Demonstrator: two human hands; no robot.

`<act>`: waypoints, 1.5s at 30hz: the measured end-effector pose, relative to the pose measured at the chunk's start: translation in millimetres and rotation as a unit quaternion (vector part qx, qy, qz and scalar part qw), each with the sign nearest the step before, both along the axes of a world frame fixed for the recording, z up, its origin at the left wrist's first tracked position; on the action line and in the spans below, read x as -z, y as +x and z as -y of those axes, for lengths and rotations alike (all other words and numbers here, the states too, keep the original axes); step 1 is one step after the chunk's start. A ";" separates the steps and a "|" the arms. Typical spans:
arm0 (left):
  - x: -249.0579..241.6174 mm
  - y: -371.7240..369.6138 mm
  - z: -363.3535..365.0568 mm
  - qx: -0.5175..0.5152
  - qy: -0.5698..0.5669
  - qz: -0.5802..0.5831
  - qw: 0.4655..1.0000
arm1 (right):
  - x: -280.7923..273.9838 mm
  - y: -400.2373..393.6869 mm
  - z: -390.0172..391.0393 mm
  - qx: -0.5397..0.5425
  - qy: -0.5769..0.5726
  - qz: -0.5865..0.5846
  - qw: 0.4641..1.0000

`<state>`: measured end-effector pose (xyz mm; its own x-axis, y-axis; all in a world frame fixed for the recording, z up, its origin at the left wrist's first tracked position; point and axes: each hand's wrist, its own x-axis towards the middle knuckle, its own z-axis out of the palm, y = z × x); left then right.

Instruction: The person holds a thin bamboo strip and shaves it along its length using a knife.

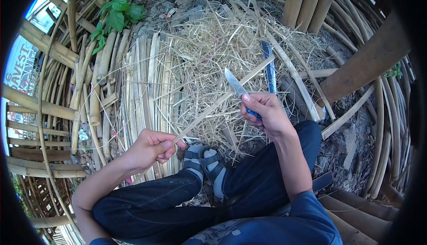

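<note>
My left hand (150, 148) pinches the near end of a long thin bamboo strip (222, 99) that slants up to the right. My right hand (263, 111) grips a knife (235, 85) by its blue handle, the blade pointing up-left and lying against the strip near its middle. I sit cross-legged in dark jeans, with a grey sandal (205, 161) between my hands.
A heap of pale bamboo shavings (213, 53) lies in front. Split bamboo slats (142, 85) are laid out on the left. A second blue-handled blade (269, 67) rests on the shavings. Bamboo poles (307, 0) stand behind, and green leaves (118, 13) show at upper left.
</note>
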<state>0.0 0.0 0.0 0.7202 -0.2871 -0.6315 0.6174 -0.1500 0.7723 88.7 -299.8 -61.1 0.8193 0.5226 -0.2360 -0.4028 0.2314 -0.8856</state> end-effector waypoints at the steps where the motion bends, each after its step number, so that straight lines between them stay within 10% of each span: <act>1: 1.2 0.2 -0.4 -0.001 0.003 0.000 1.000 | 0.8 1.1 0.8 0.019 -0.002 -0.001 1.000; 17: -4.5 -2.0 -6.9 -0.037 -0.001 -0.031 0.999 | 13.9 20.4 30.6 0.062 0.027 -0.048 0.997; 27: -5.6 -0.6 -11.0 0.001 0.155 0.029 0.988 | 57.4 51.6 67.2 0.346 0.148 -0.126 0.918; 33: 11.4 -2.1 -12.1 -0.003 0.241 0.137 0.961 | 19.7 2.0 -4.8 0.216 -0.114 0.118 0.963; 37: 7.9 -5.2 -1.0 0.067 0.342 0.320 0.881 | 16.4 -25.2 -29.9 0.060 -0.212 0.193 0.956; 45: 6.9 3.1 1.7 0.197 0.453 0.572 0.655 | 17.6 -31.1 -43.3 -0.038 0.012 -0.038 0.998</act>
